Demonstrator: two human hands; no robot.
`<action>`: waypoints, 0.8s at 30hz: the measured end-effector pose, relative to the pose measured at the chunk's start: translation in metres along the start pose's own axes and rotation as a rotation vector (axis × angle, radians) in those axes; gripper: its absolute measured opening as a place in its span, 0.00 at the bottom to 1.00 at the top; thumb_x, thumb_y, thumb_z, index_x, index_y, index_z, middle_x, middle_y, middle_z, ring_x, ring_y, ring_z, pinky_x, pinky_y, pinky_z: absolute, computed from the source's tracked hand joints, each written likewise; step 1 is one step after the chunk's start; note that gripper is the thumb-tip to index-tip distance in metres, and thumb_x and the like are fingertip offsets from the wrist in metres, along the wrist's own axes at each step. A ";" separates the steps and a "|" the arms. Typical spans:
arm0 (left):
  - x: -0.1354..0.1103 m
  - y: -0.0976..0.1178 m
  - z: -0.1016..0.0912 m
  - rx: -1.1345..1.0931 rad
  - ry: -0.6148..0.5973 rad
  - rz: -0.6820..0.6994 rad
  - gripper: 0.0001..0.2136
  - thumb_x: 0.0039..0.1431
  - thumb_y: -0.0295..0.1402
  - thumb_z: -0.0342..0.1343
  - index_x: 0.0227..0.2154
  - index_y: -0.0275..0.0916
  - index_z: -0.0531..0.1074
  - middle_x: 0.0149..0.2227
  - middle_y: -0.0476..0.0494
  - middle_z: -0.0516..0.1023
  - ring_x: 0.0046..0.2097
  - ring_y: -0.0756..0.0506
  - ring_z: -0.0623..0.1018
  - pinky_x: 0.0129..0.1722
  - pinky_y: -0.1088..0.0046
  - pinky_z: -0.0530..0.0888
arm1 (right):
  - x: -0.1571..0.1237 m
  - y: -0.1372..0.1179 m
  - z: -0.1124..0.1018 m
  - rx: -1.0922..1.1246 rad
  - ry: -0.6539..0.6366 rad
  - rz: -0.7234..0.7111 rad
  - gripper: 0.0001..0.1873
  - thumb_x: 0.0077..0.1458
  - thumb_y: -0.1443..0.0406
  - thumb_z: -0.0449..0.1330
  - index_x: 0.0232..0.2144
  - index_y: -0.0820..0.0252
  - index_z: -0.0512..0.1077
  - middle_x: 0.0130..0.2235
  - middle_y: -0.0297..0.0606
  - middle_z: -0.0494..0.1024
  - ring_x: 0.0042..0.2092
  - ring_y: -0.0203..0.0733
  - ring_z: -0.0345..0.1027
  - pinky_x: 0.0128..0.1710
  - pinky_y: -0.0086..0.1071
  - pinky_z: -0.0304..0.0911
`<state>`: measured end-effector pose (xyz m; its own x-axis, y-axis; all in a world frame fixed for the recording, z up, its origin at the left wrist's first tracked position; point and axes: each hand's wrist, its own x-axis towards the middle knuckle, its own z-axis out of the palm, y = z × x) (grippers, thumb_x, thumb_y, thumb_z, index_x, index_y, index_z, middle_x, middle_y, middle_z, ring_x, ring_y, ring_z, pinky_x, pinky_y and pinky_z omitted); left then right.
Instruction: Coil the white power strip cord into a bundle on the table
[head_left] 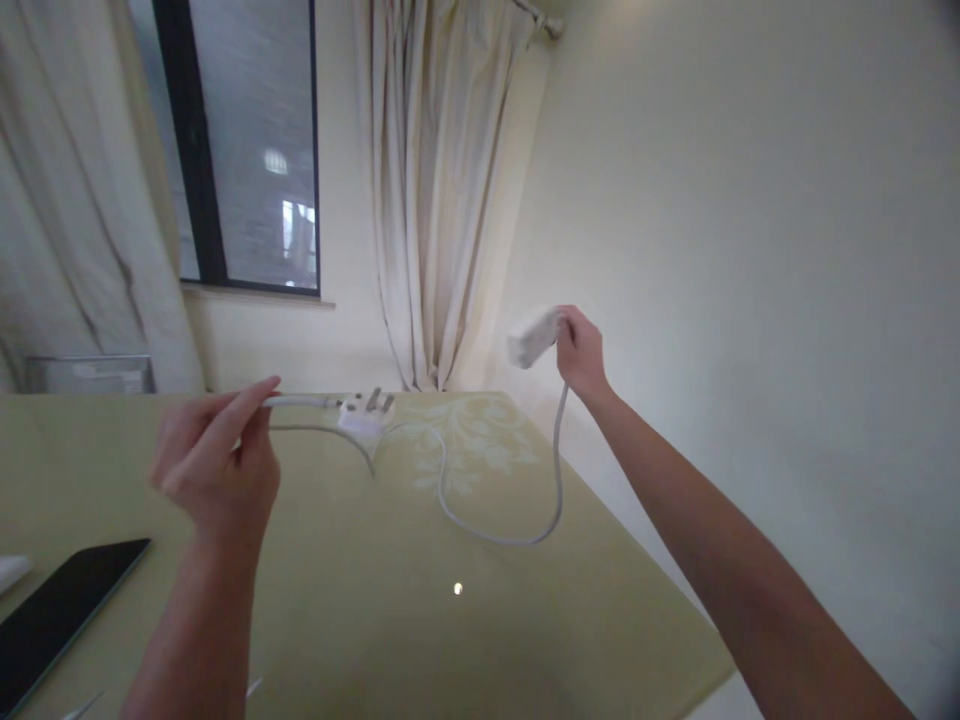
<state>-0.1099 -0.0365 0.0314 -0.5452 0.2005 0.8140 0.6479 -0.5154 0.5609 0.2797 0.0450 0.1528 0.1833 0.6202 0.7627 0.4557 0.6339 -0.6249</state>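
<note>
My left hand pinches a white cable near its three-pin plug, which sticks out to the right above the yellow-green table. My right hand is raised beyond the table's right edge and grips a white power strip block. The white cable hangs from the block, loops down onto the table and runs back to the plug.
A dark tablet or phone lies at the table's left front, with a white object beside it. Cream curtains and a dark window stand behind the table. A plain wall fills the right.
</note>
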 end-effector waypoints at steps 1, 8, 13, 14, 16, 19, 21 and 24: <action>0.001 0.000 -0.001 0.075 -0.032 0.045 0.10 0.61 0.39 0.61 0.40 0.41 0.84 0.32 0.44 0.78 0.36 0.43 0.75 0.45 0.66 0.69 | 0.002 0.002 -0.001 -0.008 -0.081 0.116 0.06 0.57 0.64 0.65 0.32 0.62 0.78 0.23 0.30 0.70 0.26 0.32 0.59 0.22 0.23 0.50; 0.001 0.017 0.012 -0.011 -0.574 -0.253 0.14 0.62 0.41 0.54 0.42 0.39 0.78 0.20 0.54 0.65 0.21 0.49 0.61 0.23 0.73 0.56 | -0.027 0.004 0.035 0.432 -0.088 0.559 0.11 0.51 0.62 0.65 0.35 0.64 0.76 0.18 0.21 0.57 0.19 0.27 0.39 0.17 0.24 0.35; -0.021 0.038 0.022 -0.365 -1.020 -0.321 0.16 0.60 0.42 0.57 0.49 0.46 0.74 0.35 0.48 0.72 0.36 0.44 0.73 0.35 0.70 0.72 | -0.094 0.010 0.084 0.713 -0.171 0.629 0.25 0.54 0.54 0.63 0.51 0.59 0.75 0.19 0.21 0.60 0.19 0.28 0.40 0.18 0.24 0.34; -0.026 0.041 0.023 -0.408 -1.077 -0.326 0.15 0.61 0.42 0.56 0.50 0.47 0.73 0.37 0.48 0.72 0.39 0.43 0.74 0.39 0.69 0.73 | -0.106 0.011 0.093 0.755 -0.206 0.642 0.25 0.53 0.53 0.65 0.50 0.60 0.76 0.19 0.20 0.59 0.19 0.29 0.39 0.18 0.24 0.34; -0.032 0.042 0.026 -0.467 -1.144 -0.339 0.14 0.64 0.42 0.56 0.50 0.48 0.73 0.38 0.47 0.72 0.42 0.43 0.73 0.42 0.68 0.73 | -0.126 0.011 0.108 0.822 -0.248 0.666 0.24 0.51 0.52 0.67 0.46 0.62 0.78 0.19 0.20 0.57 0.20 0.29 0.38 0.18 0.26 0.33; -0.040 0.041 0.034 -0.516 -1.141 -0.379 0.14 0.65 0.48 0.58 0.46 0.45 0.74 0.39 0.46 0.73 0.42 0.44 0.73 0.43 0.69 0.73 | -0.146 0.007 0.125 0.884 -0.257 0.675 0.23 0.52 0.51 0.68 0.40 0.63 0.80 0.18 0.21 0.57 0.20 0.28 0.37 0.18 0.27 0.33; -0.046 0.041 0.044 -0.595 -1.005 -0.493 0.19 0.64 0.55 0.56 0.40 0.43 0.73 0.38 0.45 0.74 0.44 0.44 0.74 0.45 0.67 0.75 | -0.154 0.004 0.132 0.910 -0.242 0.666 0.22 0.53 0.50 0.67 0.39 0.64 0.81 0.18 0.22 0.57 0.20 0.28 0.37 0.18 0.28 0.33; -0.054 0.041 0.057 -0.723 -0.709 -0.769 0.24 0.61 0.61 0.54 0.34 0.43 0.66 0.33 0.49 0.72 0.37 0.46 0.75 0.41 0.65 0.78 | -0.158 0.003 0.136 0.918 -0.179 0.664 0.22 0.53 0.50 0.67 0.39 0.63 0.81 0.18 0.22 0.56 0.20 0.28 0.38 0.19 0.28 0.32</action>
<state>-0.0232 -0.0208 0.0189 -0.1019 0.9333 0.3443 -0.2661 -0.3591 0.8945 0.1335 0.0119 0.0082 -0.0102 0.9685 0.2488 -0.5053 0.2098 -0.8371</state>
